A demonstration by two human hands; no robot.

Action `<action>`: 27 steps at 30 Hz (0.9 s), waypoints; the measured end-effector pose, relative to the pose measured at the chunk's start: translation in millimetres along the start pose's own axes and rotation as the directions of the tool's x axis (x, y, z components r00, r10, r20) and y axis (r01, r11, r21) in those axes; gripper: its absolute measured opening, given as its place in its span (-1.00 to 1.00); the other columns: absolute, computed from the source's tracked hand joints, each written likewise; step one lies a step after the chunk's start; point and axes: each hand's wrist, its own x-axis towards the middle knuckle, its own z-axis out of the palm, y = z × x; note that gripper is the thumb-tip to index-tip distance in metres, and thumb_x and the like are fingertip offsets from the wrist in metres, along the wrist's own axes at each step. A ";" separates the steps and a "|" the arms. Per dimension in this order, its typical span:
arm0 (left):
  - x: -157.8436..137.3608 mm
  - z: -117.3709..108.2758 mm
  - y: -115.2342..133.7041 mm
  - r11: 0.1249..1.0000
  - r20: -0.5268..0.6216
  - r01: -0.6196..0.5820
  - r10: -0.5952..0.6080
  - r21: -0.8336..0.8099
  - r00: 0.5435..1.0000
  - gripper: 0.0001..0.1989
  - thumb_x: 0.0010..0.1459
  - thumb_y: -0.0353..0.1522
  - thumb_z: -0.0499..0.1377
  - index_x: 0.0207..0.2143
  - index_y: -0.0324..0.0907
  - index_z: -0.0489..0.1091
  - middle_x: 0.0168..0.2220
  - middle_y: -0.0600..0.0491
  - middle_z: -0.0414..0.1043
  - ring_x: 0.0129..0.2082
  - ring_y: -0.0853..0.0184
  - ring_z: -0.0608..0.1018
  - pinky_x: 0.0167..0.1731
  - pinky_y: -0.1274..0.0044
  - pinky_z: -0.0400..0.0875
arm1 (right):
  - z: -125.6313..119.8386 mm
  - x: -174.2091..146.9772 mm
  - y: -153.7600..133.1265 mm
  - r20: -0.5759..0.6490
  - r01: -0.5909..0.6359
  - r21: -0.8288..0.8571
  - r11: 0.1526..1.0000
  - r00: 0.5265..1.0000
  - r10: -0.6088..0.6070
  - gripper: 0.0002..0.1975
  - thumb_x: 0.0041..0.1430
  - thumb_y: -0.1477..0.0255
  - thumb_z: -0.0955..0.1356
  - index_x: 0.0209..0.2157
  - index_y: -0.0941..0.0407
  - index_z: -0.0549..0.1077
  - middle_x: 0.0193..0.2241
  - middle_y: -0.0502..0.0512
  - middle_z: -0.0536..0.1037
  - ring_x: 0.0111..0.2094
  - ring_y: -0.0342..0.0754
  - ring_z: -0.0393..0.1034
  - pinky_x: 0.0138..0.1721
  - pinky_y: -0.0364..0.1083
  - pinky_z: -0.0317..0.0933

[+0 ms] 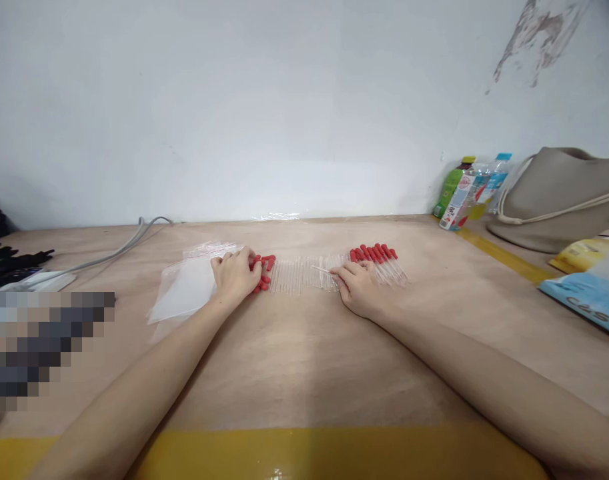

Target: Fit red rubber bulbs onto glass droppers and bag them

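Note:
My left hand is closed at a small pile of red rubber bulbs, its thumb and fingertips pressed against one of them. Beside that pile lies a row of thin clear glass tubes, side by side on the table. Over the row's right end, my right hand pinches one glass dropper tube, held nearly level and pointing left. Just past my right hand rest several droppers with red bulbs fitted on their glass tubes; my fingers hide part of them.
Clear plastic bags lie left of my left hand. A grey cable runs along the left. Drink bottles, a grey drawstring bag and a blue packet are at the right. Yellow tape lines the table's front edge.

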 end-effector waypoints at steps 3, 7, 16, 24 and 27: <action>-1.5 -0.9 4.0 0.999 -0.091 -0.022 0.018 -0.040 0.996 -0.87 0.05 -0.31 0.04 -0.37 -0.14 0.33 -0.42 0.01 0.46 -0.25 0.12 0.40 -0.18 0.26 0.07 | -0.2 0.3 -0.3 -0.002 -0.002 0.039 0.999 1.000 0.002 -0.79 0.20 0.46 0.16 -0.29 0.14 0.40 -0.38 0.10 0.49 -0.33 -0.07 0.32 -0.15 -0.01 -0.04; -12.8 -1.5 21.6 0.956 -0.209 -0.230 0.191 -0.183 0.959 -0.90 0.09 -0.36 0.03 -0.36 -0.18 0.30 -0.36 0.01 0.43 -0.25 0.21 0.41 -0.13 0.34 0.16 | 2.7 -0.5 2.0 -0.015 0.006 0.092 0.996 1.000 -0.005 -0.83 0.17 0.47 0.17 -0.31 0.13 0.37 -0.38 0.08 0.50 -0.34 -0.07 0.32 -0.16 -0.01 0.01; -48.4 18.5 54.3 0.749 -0.135 -0.433 0.426 -0.501 0.894 -0.83 0.10 -0.36 0.13 -0.23 -0.19 0.29 -0.33 0.03 0.43 -0.32 0.33 0.46 -0.29 0.49 0.36 | -3.5 0.5 -3.7 -0.005 0.086 0.181 0.980 0.996 -0.086 -0.77 0.20 0.51 0.13 -0.18 0.14 0.33 -0.34 0.12 0.48 -0.31 -0.07 0.32 -0.26 -0.06 0.06; -46.1 14.3 52.2 0.742 -0.135 -0.395 0.387 -0.542 0.912 -0.89 0.10 -0.35 0.14 -0.33 -0.19 0.40 -0.37 0.02 0.43 -0.34 0.33 0.46 -0.30 0.48 0.36 | -12.3 2.2 -9.7 0.036 0.144 0.176 0.974 0.988 -0.152 -0.77 0.20 0.50 0.14 -0.21 0.17 0.36 -0.35 0.14 0.49 -0.35 -0.07 0.30 -0.25 -0.06 0.04; -46.9 13.5 52.9 0.731 -0.152 -0.400 0.384 -0.553 0.911 -0.90 0.11 -0.36 0.12 -0.33 -0.19 0.39 -0.36 0.03 0.42 -0.34 0.34 0.45 -0.31 0.51 0.35 | -13.0 2.3 -9.9 0.056 0.160 0.188 0.969 0.983 -0.173 -0.78 0.21 0.47 0.14 -0.23 0.17 0.38 -0.38 0.12 0.48 -0.37 -0.09 0.28 -0.25 -0.07 0.03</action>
